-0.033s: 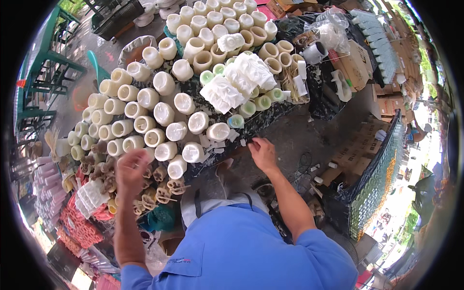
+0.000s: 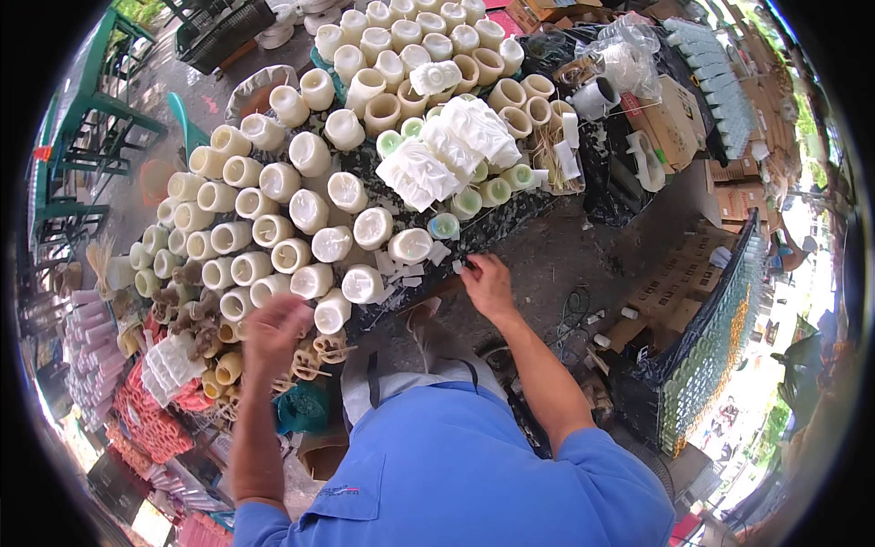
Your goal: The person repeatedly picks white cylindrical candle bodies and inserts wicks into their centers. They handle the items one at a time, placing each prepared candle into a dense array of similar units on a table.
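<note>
My left hand (image 2: 278, 333), smeared by motion, hovers over the near edge of the rows of cream candles, beside a candle (image 2: 333, 312) at the front. How its fingers sit cannot be made out. At the table's front edge, my right hand (image 2: 487, 284) has its fingers bent together at a small white piece (image 2: 458, 266). More white scraps (image 2: 412, 273) lie just left of it. Cylindrical cream candles (image 2: 310, 211), several with wicks and hollowed tops, fill the table. White sculpted blocks (image 2: 447, 150) rest on green-tinted candles (image 2: 495, 191) to the right.
Brown knobbly pieces (image 2: 330, 346) lie at the near left, beside a white block (image 2: 171, 372) and red netting (image 2: 150, 415). Right of the table are cardboard boxes (image 2: 676, 128) and a rack of glassware (image 2: 706, 351). A green chair (image 2: 187, 128) stands behind at left.
My left hand has moved right and down, nearer the front candles. My right hand has shifted slightly left, its fingertips now reaching the small white piece.
</note>
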A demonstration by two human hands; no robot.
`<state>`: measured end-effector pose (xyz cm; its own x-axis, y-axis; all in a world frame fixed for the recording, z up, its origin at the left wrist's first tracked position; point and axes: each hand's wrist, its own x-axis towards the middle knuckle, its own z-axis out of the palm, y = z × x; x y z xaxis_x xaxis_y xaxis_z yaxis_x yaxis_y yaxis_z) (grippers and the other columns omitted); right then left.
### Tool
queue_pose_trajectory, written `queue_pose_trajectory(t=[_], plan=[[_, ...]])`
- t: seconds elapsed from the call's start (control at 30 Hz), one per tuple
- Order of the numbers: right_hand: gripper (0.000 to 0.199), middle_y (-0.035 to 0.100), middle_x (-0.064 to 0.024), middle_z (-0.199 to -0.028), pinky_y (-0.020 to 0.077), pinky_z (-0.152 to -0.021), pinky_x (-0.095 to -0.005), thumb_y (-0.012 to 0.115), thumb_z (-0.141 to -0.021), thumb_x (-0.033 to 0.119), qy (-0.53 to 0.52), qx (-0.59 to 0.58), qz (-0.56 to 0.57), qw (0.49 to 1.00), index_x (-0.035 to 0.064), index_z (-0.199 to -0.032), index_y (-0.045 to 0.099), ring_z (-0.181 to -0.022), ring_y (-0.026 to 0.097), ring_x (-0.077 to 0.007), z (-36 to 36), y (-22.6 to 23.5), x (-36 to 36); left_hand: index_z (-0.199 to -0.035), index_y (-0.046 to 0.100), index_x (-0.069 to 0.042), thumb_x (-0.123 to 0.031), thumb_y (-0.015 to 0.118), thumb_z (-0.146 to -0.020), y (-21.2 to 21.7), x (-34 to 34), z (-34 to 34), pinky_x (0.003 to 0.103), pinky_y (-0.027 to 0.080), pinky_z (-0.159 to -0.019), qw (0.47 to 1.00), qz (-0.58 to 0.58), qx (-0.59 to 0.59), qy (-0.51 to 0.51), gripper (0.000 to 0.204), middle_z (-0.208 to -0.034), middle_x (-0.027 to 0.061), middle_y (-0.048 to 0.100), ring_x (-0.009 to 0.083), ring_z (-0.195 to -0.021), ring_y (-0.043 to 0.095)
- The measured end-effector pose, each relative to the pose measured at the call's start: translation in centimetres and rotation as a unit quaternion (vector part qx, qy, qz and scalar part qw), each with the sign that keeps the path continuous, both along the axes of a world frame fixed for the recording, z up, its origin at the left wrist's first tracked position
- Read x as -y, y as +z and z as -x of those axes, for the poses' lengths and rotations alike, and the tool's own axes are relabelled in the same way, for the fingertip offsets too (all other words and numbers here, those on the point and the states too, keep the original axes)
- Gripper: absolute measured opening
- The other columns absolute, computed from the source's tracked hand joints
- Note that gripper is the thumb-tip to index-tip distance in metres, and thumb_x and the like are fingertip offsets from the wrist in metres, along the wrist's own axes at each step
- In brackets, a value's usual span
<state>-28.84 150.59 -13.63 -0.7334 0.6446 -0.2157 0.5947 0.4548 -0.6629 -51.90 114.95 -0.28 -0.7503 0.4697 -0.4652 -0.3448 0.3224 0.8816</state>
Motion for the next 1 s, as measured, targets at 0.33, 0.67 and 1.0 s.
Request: queue_pose_trajectory(t=[0.33, 0.67, 1.0], plan=[[0.071, 0.052, -0.0248, -0.125, 0.0469, -0.103, -0.0566, 0.095, -0.08, 0.029, 0.028, -0.011, -0.183, 0.983, 0.0053, -0.138, 0.063, -0.119, 0.053, -0.0441, 3.7, -6.2, 4.3, -0.143, 0.062, 0.006, -0.018, 0.083, -0.097, -16.3, -15.4, -18.6, 0.033, 0.058, -0.064, 0.986, 0.148, -0.003, -0.075, 0.056, -0.092, 0.0087, 0.074, 0.0138, -0.076, 0.069], [0.055, 0.058, -0.0198, -0.121, 0.0478, -0.102, -0.0549, 0.093, -0.076, 0.021, 0.047, -0.146, -0.11, 0.982, 0.0066, -0.125, 0.07, -0.116, 0.057, -0.0412, 1.7, -8.3, 1.8, -0.141, 0.061, 0.002, -0.028, 0.071, -0.109, -17.3, -17.8, -19.6, 0.033, 0.062, -0.069, 0.965, 0.006, 0.24, 0.109, 0.045, -0.111, 0.0124, 0.073, 0.0192, -0.086, 0.073], [0.043, 0.063, -0.0192, -0.117, 0.0534, -0.101, -0.0518, 0.088, -0.076, 0.02, 0.094, -0.077, -0.08, 0.989, 0.005, -0.114, 0.075, -0.115, 0.061, -0.0416, 1.9, -6.0, 1.1, -0.14, 0.061, 0.001, -0.061, 0.032, -0.117, -18.9, -21.8, -18.9, 0.051, 0.054, -0.106, 0.855, -0.159, 0.445, 0.213, 0.072, -0.13, 0.0166, 0.071, 0.0319, -0.12, 0.068]])
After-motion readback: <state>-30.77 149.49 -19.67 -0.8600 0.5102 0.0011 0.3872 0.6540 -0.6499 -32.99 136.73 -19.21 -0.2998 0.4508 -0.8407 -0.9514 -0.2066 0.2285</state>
